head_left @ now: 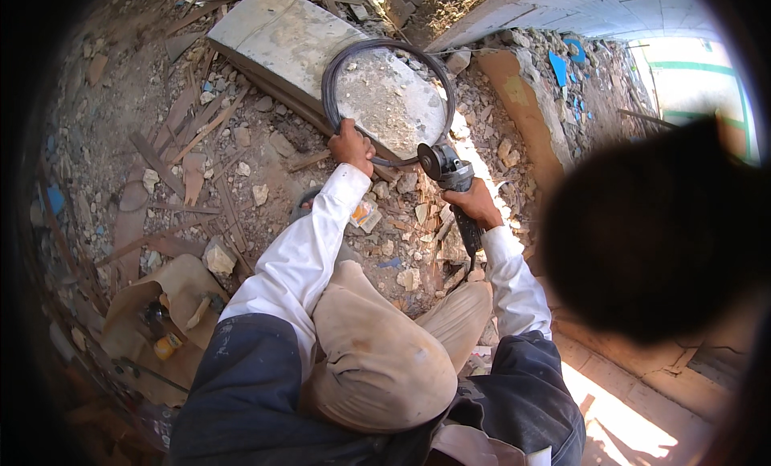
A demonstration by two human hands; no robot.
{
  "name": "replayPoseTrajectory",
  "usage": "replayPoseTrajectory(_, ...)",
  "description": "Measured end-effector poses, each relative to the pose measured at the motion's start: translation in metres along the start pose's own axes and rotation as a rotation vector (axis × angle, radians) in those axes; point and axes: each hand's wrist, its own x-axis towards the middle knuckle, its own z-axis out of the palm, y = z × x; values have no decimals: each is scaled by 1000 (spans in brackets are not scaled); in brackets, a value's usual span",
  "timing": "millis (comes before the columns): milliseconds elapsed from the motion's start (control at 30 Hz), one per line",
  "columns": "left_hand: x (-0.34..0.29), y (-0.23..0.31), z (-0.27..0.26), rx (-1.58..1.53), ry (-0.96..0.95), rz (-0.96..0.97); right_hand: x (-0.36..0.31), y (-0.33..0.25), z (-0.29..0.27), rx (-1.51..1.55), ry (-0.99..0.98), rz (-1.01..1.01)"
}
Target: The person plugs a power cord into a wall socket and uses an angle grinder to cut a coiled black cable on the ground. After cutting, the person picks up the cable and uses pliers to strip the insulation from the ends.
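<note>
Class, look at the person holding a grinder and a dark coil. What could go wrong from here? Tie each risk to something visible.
1. The left grip is bare on the dark coil, so a slipping strand might scratch the fingers.
2. The right grip holds the angle grinder with its head close to the coil; if running, it could snag and kick.
3. Loose rubble covers the ground, so balance might be lost.
</note>
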Motion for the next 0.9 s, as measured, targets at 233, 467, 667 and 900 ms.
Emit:
replayPoseTrajectory(233,3,-1,-1,10,0,7,-2,0,-2,-20,-4,21)
replayPoseTrajectory(467,1,-2,-1,7,-7,9,-3,9,-4,-47,3,51)
replayPoseTrajectory(667,5,-2,-3,-7,-8,5,-13,-1,-3,-98,40,-82)
replayPoseTrajectory(900,4,-3,-2,1,-2,9,-4,-5,-2,-16,13,3)
